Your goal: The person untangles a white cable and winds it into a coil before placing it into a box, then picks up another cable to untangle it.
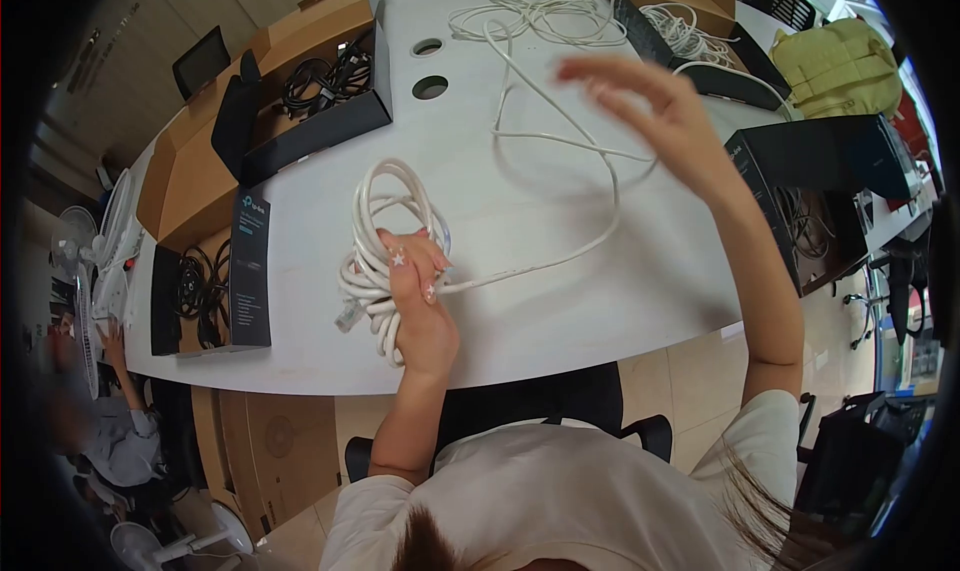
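My left hand (pixel 415 281) is wrapped round a coiled bundle of white cable (pixel 385 196) above the table's near part. A clear plug (pixel 348 317) hangs at the bundle's lower left. From the bundle a single strand (pixel 560 258) runs right, curves up and leads toward the loose pile of white cable (pixel 540 9) at the far side. My right hand (pixel 655 116) is raised at the right over that strand, its fingers apart and slightly blurred, with nothing in them.
Black cables lie in open boxes at the upper left (pixel 385 99) and left (pixel 252 271). Boxes with cables stand at the upper right (pixel 745 83) and right (pixel 800 166), near a yellow-green bag (pixel 838 69). Another person (pixel 120 436) is at the far left.
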`<action>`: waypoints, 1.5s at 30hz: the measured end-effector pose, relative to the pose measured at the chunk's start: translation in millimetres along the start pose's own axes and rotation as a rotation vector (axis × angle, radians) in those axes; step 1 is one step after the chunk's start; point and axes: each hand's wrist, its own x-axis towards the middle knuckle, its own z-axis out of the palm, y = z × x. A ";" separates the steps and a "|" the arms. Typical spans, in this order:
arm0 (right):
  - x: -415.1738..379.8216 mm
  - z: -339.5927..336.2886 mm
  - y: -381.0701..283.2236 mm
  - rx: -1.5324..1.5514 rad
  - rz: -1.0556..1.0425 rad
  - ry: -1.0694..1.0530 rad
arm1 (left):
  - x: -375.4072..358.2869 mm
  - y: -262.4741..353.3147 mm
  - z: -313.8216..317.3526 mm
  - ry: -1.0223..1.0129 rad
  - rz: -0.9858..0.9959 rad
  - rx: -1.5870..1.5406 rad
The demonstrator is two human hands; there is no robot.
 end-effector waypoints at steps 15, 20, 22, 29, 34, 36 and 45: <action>56.6 48.0 31.4 0.323 0.119 -1.056 | 39.6 36.1 -69.6 -0.316 -0.116 -1.029; 64.1 66.4 39.3 -0.136 0.022 -0.790 | 19.4 26.4 -60.2 -0.737 -0.552 -0.354; 61.9 68.3 31.5 -0.256 -0.066 -0.633 | 14.5 32.6 -36.5 -0.742 -0.764 0.097; 49.6 73.6 7.2 -0.854 -0.419 -0.335 | 18.9 -8.7 -6.5 -0.641 -0.424 0.727; 41.4 77.3 -2.9 -0.833 -0.553 -0.215 | 23.1 -16.6 -9.3 -0.231 -0.394 0.494; 40.7 77.1 -9.1 -0.722 -0.580 -0.185 | 26.4 -18.2 -21.7 -0.057 -0.404 0.441; 26.6 100.4 -17.6 -0.459 -0.600 -0.310 | 55.8 -4.1 -62.9 0.265 -0.020 -0.227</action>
